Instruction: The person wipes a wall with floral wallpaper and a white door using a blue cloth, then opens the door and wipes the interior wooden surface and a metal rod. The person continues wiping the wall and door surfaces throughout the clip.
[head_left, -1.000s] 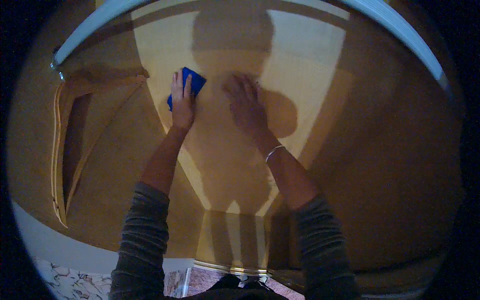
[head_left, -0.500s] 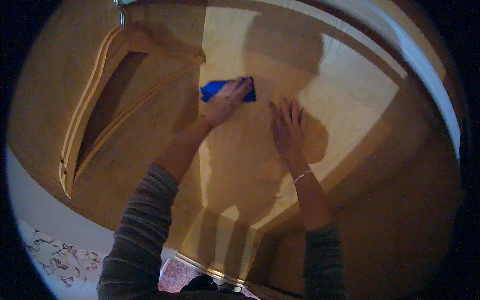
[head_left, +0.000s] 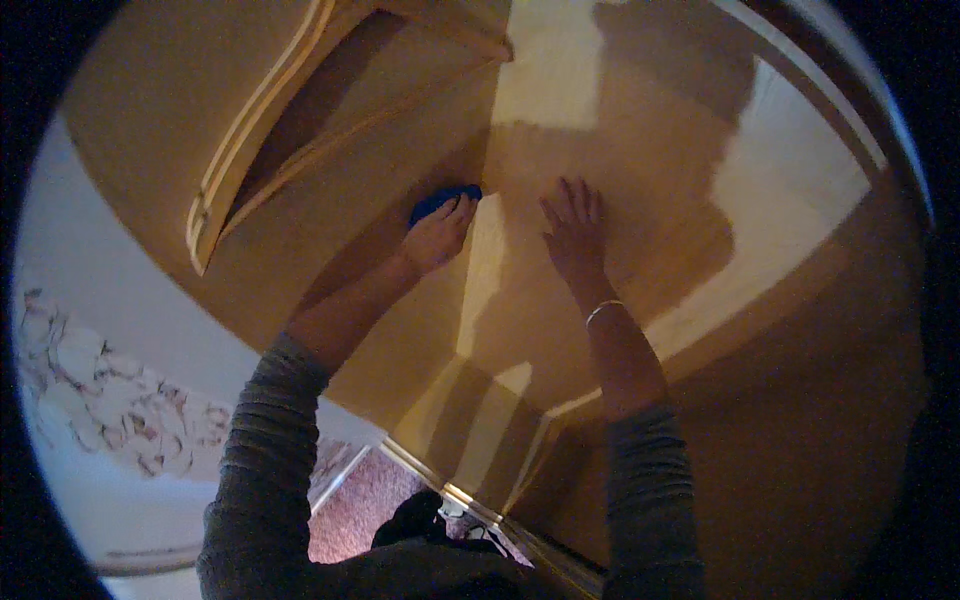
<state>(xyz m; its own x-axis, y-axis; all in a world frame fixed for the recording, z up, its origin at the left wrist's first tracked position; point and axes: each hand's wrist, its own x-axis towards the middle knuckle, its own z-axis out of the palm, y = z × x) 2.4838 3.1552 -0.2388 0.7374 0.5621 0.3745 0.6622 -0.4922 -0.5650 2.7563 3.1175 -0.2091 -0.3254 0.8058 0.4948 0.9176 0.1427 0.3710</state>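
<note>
My left hand (head_left: 440, 237) holds a blue cloth (head_left: 432, 206) against the wooden side panel (head_left: 370, 195), just left of the corner where the panels meet. Part of the cloth is hidden under the fingers. My right hand (head_left: 575, 230) is empty, its fingers spread, resting on or close to the wooden back panel (head_left: 545, 100). A thin bracelet (head_left: 604, 308) circles that wrist. Up and left of the cloth hangs a wooden coat hanger (head_left: 240, 140), its top outside the picture.
Wooden walls enclose the space, with a curved light edge (head_left: 850, 110) at upper right. Patterned wallpaper (head_left: 130, 420) shows at the left. Below lie the wooden bottom (head_left: 475, 425), a metallic-looking strip (head_left: 455, 492) and pinkish carpet (head_left: 360, 510). My shadow falls on the back panel.
My left hand has taken the cloth from the back panel across the corner onto the side panel. My right hand remains by the back panel. The whole view has shifted, with the hanger now higher.
</note>
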